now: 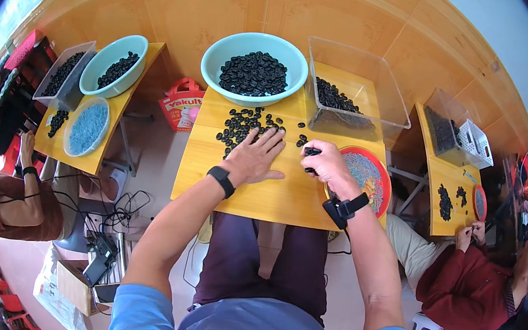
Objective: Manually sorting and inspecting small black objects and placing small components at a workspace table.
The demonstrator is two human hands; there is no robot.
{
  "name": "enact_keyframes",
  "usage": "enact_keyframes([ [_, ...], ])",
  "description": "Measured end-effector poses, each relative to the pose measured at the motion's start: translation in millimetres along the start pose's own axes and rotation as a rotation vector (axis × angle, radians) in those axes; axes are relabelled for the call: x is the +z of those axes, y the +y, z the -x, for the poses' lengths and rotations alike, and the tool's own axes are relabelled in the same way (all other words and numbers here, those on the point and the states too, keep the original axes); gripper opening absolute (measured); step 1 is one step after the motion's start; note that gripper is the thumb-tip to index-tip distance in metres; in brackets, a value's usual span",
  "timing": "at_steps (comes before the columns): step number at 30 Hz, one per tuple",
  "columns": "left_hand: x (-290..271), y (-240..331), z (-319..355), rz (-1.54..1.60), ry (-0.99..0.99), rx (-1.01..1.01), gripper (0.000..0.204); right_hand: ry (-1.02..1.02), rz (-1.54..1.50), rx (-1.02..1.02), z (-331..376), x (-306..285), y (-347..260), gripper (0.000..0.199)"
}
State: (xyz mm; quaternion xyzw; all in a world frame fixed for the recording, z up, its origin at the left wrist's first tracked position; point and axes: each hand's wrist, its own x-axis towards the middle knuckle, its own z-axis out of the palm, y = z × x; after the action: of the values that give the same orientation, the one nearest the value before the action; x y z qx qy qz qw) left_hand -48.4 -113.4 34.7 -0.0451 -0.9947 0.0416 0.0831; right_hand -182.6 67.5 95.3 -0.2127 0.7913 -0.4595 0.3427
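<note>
My left hand (pixel 255 159) lies palm down on the yellow table (pixel 206 181), its fingers spread at the edge of a loose pile of small black oval pieces (pixel 237 129). The fingers of my right hand (pixel 331 165) are curled around a few of the black oval pieces (pixel 312 152), some of which poke out toward the left. A few loose ones lie on the tabletop just beyond that hand. Beside my right wrist is a red-rimmed round tray (pixel 385 185) of thin bluish-grey bits, partly covered by my wrist.
A pale green basin (pixel 211 66) of black pieces stands at the table's far side, beside a clear plastic bin (pixel 387 101) holding more. Similar tables flank mine, with a seated person (pixel 15 204) at left and another (pixel 470 286) at right. Cables (pixel 120 210) lie at lower left.
</note>
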Motion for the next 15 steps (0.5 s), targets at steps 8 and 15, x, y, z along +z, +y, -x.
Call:
enact_keyframes([
  [8, -12, 43, 59, 0.176, 0.046, -0.102, 0.076, 0.213, 0.677, -0.497, -12, 56, 31, 0.018],
  [15, 0, 79, 69, 0.329, 0.087, -0.188, 0.079, 0.296, 0.701, -0.522, -7, 81, 39, 0.02],
])
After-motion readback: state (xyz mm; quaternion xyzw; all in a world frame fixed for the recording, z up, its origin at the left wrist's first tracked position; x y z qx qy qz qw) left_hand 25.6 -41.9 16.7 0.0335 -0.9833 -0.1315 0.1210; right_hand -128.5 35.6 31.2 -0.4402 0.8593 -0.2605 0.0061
